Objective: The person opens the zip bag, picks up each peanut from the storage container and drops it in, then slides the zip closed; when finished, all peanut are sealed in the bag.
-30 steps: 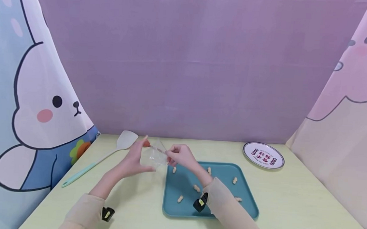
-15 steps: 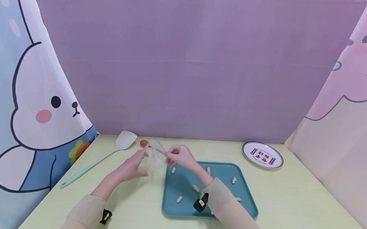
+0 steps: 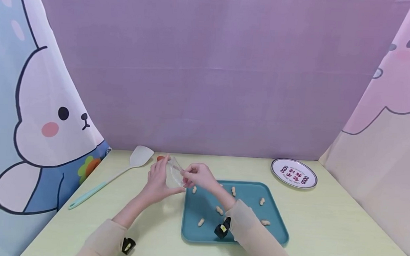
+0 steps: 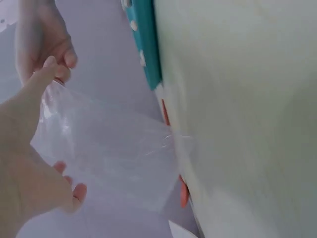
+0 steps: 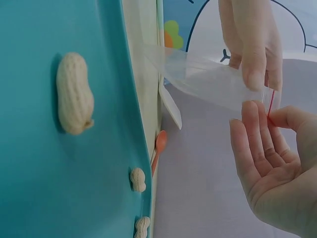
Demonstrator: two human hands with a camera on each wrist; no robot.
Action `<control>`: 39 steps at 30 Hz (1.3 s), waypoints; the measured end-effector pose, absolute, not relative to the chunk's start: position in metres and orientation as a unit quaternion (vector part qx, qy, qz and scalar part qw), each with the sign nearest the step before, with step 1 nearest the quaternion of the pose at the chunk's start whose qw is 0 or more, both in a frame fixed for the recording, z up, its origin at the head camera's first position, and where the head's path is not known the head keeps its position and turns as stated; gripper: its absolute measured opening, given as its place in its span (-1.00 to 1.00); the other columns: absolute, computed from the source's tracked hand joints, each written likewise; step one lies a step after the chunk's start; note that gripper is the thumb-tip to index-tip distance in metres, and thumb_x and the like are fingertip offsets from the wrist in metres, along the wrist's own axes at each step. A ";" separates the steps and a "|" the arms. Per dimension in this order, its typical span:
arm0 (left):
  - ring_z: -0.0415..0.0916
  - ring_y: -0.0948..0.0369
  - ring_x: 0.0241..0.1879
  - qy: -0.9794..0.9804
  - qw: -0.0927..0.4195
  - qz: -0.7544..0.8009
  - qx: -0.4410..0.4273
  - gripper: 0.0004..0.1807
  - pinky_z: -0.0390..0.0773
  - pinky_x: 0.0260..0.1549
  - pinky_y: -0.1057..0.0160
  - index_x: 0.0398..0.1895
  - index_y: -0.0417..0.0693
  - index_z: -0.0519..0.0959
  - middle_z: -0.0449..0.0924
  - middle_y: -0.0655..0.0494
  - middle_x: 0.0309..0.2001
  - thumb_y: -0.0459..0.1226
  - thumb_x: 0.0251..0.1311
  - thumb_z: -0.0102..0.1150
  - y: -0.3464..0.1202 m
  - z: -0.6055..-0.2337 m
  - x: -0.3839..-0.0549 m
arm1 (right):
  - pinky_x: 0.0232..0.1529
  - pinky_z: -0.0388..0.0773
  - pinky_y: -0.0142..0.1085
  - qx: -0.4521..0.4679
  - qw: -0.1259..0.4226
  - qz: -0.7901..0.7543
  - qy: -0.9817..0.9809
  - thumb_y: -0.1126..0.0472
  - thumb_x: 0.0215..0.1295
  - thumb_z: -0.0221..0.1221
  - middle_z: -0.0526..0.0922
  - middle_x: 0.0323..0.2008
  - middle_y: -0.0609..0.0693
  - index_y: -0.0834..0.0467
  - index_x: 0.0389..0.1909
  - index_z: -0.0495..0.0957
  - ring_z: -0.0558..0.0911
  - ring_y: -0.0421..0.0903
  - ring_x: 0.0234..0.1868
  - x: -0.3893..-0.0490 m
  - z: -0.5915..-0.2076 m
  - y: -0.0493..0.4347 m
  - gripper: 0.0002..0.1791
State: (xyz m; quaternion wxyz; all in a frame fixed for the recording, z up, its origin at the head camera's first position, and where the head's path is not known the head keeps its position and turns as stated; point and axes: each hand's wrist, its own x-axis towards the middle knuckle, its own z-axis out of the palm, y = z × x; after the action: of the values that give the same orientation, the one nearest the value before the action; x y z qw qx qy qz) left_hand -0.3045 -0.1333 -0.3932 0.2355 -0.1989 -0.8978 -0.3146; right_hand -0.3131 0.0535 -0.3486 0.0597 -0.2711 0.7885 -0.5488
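A clear plastic zip bag [image 3: 174, 175] with a red line along its seal hangs in the air just past the tray's left edge. My right hand [image 3: 202, 176] pinches its sealed end between thumb and fingers, most plainly in the right wrist view, where the bag [image 5: 208, 77] stretches away limp and flat. My left hand [image 3: 158, 185] spreads thumb and fingers wide about the bag; in the left wrist view this hand [image 4: 29, 173] has its thumb tip by the bag's corner, near the right fingers. Whether its fingers press the bag is unclear. No contents show inside.
Below the right forearm lies a teal tray [image 3: 203, 235] bearing several scattered peanuts [image 5: 74, 94]. A white turner [image 3: 141, 156] with a green handle lies to the left, with an orange spoon [image 5: 161, 141] at the back. A printed plate [image 3: 294, 174] sits at back right.
My left hand has drawn back from the bag a little, then come forward and right, its thumb now close to the right hand. The right hand keeps its pinch, nearly still.
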 end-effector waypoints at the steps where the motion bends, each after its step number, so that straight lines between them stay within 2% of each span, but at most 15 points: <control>1: 0.08 -0.19 0.20 -0.895 0.234 -0.323 -0.201 0.29 0.20 0.06 -0.21 0.39 -0.28 0.00 0.16 -0.20 0.31 0.01 -0.39 0.57 -0.133 -0.393 -0.306 | -0.35 0.66 -0.05 -0.272 0.060 -0.548 0.788 0.25 0.33 0.10 0.64 -0.43 0.35 0.36 -0.36 0.57 0.68 0.02 -0.49 -0.316 -0.352 0.053 -0.78; 6: 0.22 -0.15 0.15 -0.882 0.225 -0.331 -0.248 0.19 0.31 0.07 -0.24 0.37 -0.32 0.03 0.23 -0.26 0.24 -0.14 -0.33 0.57 -0.141 -0.398 -0.313 | -0.34 0.67 -0.06 -0.278 0.062 -0.544 0.789 0.18 0.32 0.13 0.67 -0.41 0.31 0.32 -0.32 0.59 0.69 0.12 -0.43 -0.332 -0.371 0.051 -0.75; 11: 0.25 -0.10 0.13 -0.868 0.221 -0.331 -0.298 0.13 0.43 0.05 -0.16 0.36 -0.32 0.06 0.25 -0.24 0.23 -0.22 -0.29 0.55 -0.153 -0.404 -0.319 | -0.30 0.66 -0.04 -0.267 0.065 -0.543 0.794 0.11 0.29 0.16 0.69 -0.45 0.20 0.32 -0.32 0.59 0.70 0.00 -0.47 -0.334 -0.380 0.049 -0.70; 16: 0.25 -0.08 0.17 -0.862 0.225 -0.322 -0.320 0.08 0.44 0.07 -0.15 0.33 -0.34 0.12 0.24 -0.20 0.25 -0.22 -0.26 0.55 -0.161 -0.412 -0.323 | -0.24 0.63 0.06 -0.260 0.074 -0.533 0.802 0.11 0.29 0.16 0.70 -0.49 0.10 0.31 -0.33 0.60 0.68 -0.10 -0.51 -0.333 -0.383 0.047 -0.70; 25: 0.23 -0.03 0.24 -0.862 0.255 -0.275 -0.342 0.03 0.39 0.15 -0.08 0.31 -0.32 0.18 0.27 -0.18 0.25 -0.23 -0.27 0.55 -0.172 -0.416 -0.325 | -0.29 0.65 -0.01 -0.262 0.079 -0.516 0.812 0.10 0.28 0.17 0.71 -0.46 0.14 0.29 -0.30 0.62 0.70 -0.04 -0.48 -0.335 -0.386 0.044 -0.71; 32: 0.28 0.01 0.17 -0.853 0.252 -0.290 -0.354 0.06 0.43 0.10 -0.07 0.28 -0.36 0.19 0.30 -0.18 0.20 -0.15 -0.31 0.57 -0.172 -0.419 -0.324 | -0.28 0.65 0.01 -0.254 0.081 -0.513 0.816 0.10 0.27 0.18 0.70 -0.49 0.08 0.27 -0.31 0.64 0.68 -0.12 -0.52 -0.333 -0.388 0.042 -0.73; 37: 0.32 0.02 0.12 -0.847 0.228 -0.328 -0.351 0.07 0.47 0.06 -0.08 0.29 -0.34 0.17 0.32 -0.18 0.17 -0.17 -0.31 0.57 -0.169 -0.420 -0.325 | -0.40 0.67 -0.20 -0.254 0.077 -0.502 0.823 0.20 0.29 0.15 0.69 -0.43 0.26 0.32 -0.32 0.63 0.69 0.17 -0.41 -0.308 -0.360 0.044 -0.77; 39: 0.32 0.00 0.12 -0.846 0.212 -0.343 -0.348 0.08 0.48 0.04 -0.10 0.31 -0.31 0.15 0.31 -0.20 0.17 -0.16 -0.31 0.57 -0.168 -0.422 -0.324 | -0.42 0.66 -0.23 -0.255 0.080 -0.501 0.823 0.24 0.30 0.13 0.67 -0.40 0.34 0.35 -0.32 0.61 0.66 0.27 -0.35 -0.300 -0.352 0.044 -0.78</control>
State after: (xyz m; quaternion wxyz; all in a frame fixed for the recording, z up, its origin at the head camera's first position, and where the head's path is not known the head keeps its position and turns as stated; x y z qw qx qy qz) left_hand -0.3244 -0.1682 -0.4216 0.2122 -0.3484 -0.8463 -0.3427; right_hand -0.3003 0.0441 -0.3521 0.0798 -0.2554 0.8229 -0.5011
